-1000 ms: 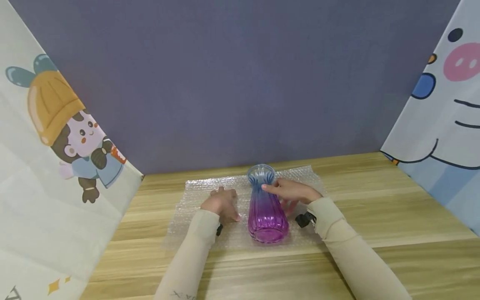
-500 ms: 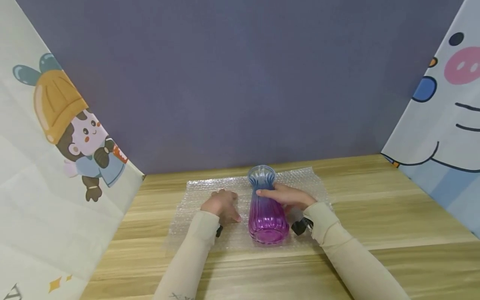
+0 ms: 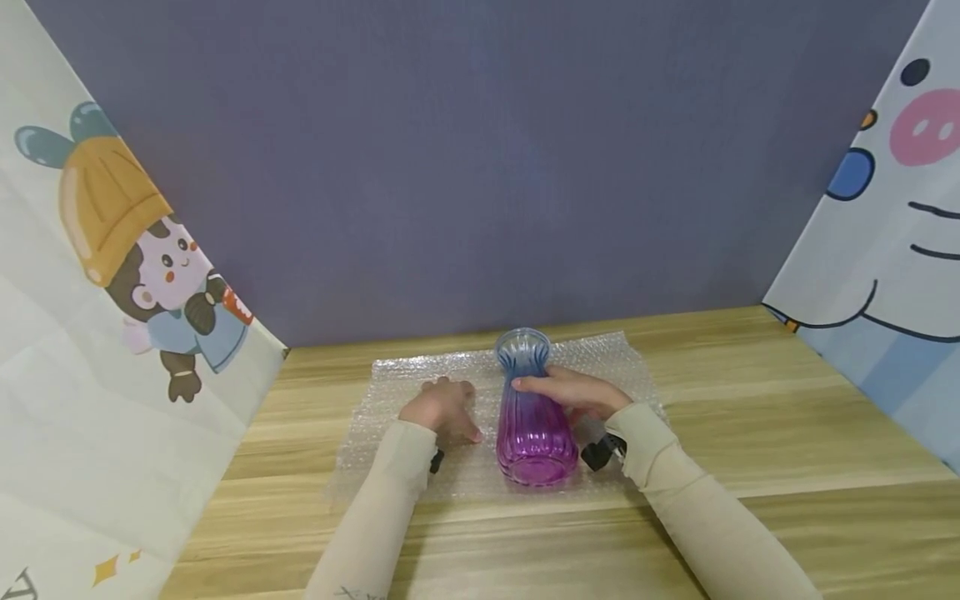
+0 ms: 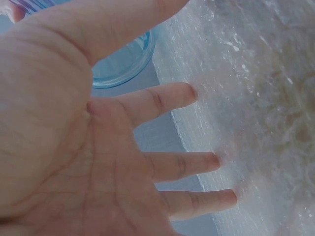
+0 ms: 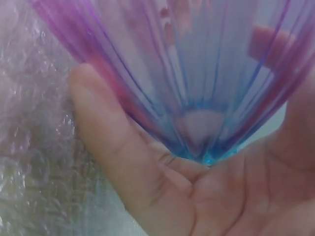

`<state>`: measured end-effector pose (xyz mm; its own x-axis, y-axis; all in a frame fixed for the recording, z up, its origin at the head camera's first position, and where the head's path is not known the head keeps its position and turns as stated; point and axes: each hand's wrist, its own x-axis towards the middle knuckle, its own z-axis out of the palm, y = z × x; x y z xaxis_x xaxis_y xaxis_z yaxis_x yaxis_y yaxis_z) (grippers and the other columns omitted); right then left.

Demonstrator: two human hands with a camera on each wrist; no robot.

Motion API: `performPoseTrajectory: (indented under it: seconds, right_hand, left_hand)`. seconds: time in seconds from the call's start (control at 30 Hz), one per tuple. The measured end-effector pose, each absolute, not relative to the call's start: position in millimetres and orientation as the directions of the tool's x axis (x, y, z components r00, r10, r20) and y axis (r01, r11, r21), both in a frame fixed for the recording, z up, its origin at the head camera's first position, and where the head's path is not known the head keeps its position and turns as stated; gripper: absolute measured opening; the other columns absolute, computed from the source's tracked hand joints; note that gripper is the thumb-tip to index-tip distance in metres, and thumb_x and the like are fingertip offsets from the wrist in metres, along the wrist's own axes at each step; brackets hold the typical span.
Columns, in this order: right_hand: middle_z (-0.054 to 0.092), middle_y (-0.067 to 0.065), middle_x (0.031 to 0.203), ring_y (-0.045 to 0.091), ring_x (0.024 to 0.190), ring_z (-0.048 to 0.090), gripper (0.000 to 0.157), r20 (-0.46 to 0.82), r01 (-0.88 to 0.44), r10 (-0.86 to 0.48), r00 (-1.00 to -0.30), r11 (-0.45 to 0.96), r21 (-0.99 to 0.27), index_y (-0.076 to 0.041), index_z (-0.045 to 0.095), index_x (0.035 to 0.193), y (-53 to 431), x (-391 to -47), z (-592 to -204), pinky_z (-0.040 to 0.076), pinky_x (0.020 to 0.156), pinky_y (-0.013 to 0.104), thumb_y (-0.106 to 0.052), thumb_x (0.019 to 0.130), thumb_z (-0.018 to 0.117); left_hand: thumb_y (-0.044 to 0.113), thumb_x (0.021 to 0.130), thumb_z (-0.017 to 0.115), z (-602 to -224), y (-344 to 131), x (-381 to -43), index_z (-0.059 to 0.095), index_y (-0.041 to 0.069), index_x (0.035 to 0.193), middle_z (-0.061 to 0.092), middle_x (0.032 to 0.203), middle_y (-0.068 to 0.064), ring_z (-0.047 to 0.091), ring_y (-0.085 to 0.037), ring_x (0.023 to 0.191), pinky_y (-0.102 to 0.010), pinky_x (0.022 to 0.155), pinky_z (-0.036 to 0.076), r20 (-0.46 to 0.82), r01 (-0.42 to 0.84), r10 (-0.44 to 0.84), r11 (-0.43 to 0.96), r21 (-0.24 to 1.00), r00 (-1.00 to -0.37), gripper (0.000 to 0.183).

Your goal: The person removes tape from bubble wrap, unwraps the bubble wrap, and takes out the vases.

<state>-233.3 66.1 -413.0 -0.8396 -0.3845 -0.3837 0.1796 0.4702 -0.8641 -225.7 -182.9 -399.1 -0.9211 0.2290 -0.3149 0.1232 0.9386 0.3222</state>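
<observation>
A ribbed glass vase point(image 3: 534, 429), blue at the flared rim and purple at the base, is over a sheet of bubble wrap point(image 3: 397, 383). Its rim points to the back and its base is nearest to me. My right hand point(image 3: 581, 392) grips the vase below the neck, thumb across the front; in the right wrist view the ribbed glass point(image 5: 197, 73) sits between thumb and fingers. Left of the vase, my left hand point(image 3: 441, 410) rests on the bubble wrap with fingers spread. The left wrist view shows those fingers straight, and the blue rim point(image 4: 123, 61) beyond the thumb.
The wood-grain table point(image 3: 750, 400) carries the bubble wrap. A grey-blue panel point(image 3: 480, 167) rises at the back edge. Printed white cloths stand at the left point(image 3: 75, 417) and right point(image 3: 885, 250). Dark wrist devices point(image 3: 600, 454) show by both hands.
My right hand has slid slightly left, its thumb now further across the vase below the neck. The left hand and vase stay nearly in place.
</observation>
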Motion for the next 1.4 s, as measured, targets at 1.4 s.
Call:
performPoseTrajectory:
  seconds: [1.4]
  right_hand:
    - [0.038, 0.031, 0.158, 0.051, 0.142, 0.043, 0.094, -0.374, 0.188, -0.381, -0.845, 0.444, -0.876, 0.003, 0.024, 0.157, 65.4, -233.1, -411.7, 0.051, 0.102, 0.065, -0.056, 0.095, 0.062]
  left_hand:
    - [0.039, 0.069, 0.092, -402.2, -185.5, -226.7, 0.053, 0.02, 0.149, 0.05, 0.149, -0.024, 0.046, -0.049, 0.134, -0.07, 0.099, 0.049, -0.308, 0.148, 0.248, 0.938, 0.313, -0.919, 0.091]
